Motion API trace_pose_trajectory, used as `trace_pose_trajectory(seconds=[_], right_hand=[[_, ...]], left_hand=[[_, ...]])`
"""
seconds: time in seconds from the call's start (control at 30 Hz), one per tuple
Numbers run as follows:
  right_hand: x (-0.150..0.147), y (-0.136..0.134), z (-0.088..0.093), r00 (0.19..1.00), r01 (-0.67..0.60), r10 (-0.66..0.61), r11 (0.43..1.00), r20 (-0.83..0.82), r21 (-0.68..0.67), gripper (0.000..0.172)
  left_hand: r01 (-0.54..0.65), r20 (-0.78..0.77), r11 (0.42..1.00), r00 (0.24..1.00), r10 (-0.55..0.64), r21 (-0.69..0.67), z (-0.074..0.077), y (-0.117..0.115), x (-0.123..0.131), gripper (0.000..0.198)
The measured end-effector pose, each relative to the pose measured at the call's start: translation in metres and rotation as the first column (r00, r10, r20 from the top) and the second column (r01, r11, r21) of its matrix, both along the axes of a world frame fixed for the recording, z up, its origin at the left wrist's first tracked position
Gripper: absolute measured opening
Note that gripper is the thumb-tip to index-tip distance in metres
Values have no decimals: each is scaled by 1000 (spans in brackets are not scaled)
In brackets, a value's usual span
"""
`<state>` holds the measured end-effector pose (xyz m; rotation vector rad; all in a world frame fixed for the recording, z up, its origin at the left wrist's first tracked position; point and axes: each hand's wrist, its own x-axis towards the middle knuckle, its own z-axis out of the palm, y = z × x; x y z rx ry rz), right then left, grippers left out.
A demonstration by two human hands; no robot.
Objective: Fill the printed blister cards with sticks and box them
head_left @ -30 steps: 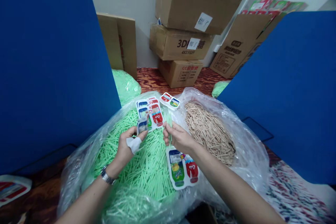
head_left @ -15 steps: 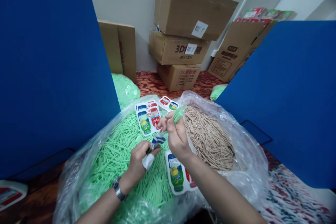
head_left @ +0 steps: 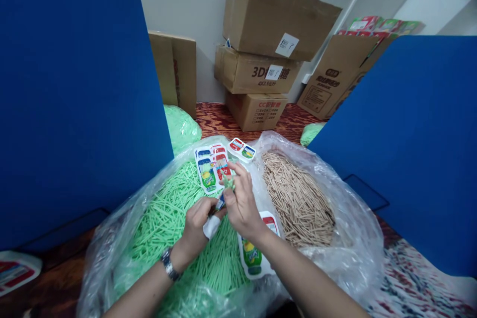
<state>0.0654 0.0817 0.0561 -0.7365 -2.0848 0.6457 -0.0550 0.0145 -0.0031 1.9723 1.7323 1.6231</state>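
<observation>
My left hand [head_left: 198, 222], with a watch on its wrist, grips a small printed packet [head_left: 220, 202] over the pile of green sticks [head_left: 160, 218]. Close against it, my right hand [head_left: 244, 202] pinches a bunch of short green sticks [head_left: 228, 182] at the packet's upper end. Printed bottle-shaped packets [head_left: 207, 174] lie on the green pile just beyond my hands. Another packet [head_left: 251, 257] rests partly under my right forearm. Brown sticks [head_left: 298, 198] fill the right side of the clear plastic bag [head_left: 357, 228].
Stacked cardboard boxes [head_left: 278, 22] stand at the back wall. Blue panels rise at the left [head_left: 74, 84] and right [head_left: 417, 149]. A two-part packet [head_left: 242, 150] lies at the bag's far edge. Another carton [head_left: 328, 74] leans at the back right.
My right hand has moved left and slightly down with the green sticks, to the packet in my left hand. The view has shifted slightly.
</observation>
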Motion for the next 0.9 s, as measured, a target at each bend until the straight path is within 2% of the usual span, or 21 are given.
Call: trace_pose_trajectory(seconds=[0.1,0.2,0.3,0.37,0.43,0.53,0.6,0.67,0.73,0.77,0.83,0.9], right_hand=[[8,8,-1,996,-65,65,998,53,-5,33],[15,18,2,991,-136,137,988,8,-79,40],[18,24,9,988,-156,153,977,-32,-143,39],[17,26,14,985,-171,173,975,4,-144,36],[15,24,16,974,-190,199,978,105,-87,33],[11,20,16,935,-247,206,962,288,113,34],[11,22,16,933,-270,195,934,303,232,40],[12,29,14,973,-193,150,947,175,258,41],[14,41,8,996,-79,67,979,66,187,35],[15,46,2,995,-59,47,988,90,141,31],[15,53,-13,937,-105,75,992,342,72,24],[13,55,-31,736,-165,108,986,668,22,20]], left_hand=[[4,-13,1000,1000,-4,-5,0,0,-4,9],[13,-41,1000,999,-12,10,2,1,-6,12],[24,-74,999,997,-21,30,4,3,-9,13],[23,-82,999,996,-20,31,4,3,-10,14],[11,-79,999,997,-8,32,4,3,-11,13],[-2,-61,999,998,4,33,3,1,-13,8],[-21,-32,999,999,22,26,4,0,-16,7],[-52,-1,999,999,52,-1,6,-1,-22,7],[-96,17,995,995,96,-31,7,-2,-30,10],[-116,21,992,993,117,-45,7,-3,-34,11],[-155,30,986,987,156,-55,6,-5,-42,13],[-183,41,982,982,185,-48,4,-6,-47,14]])
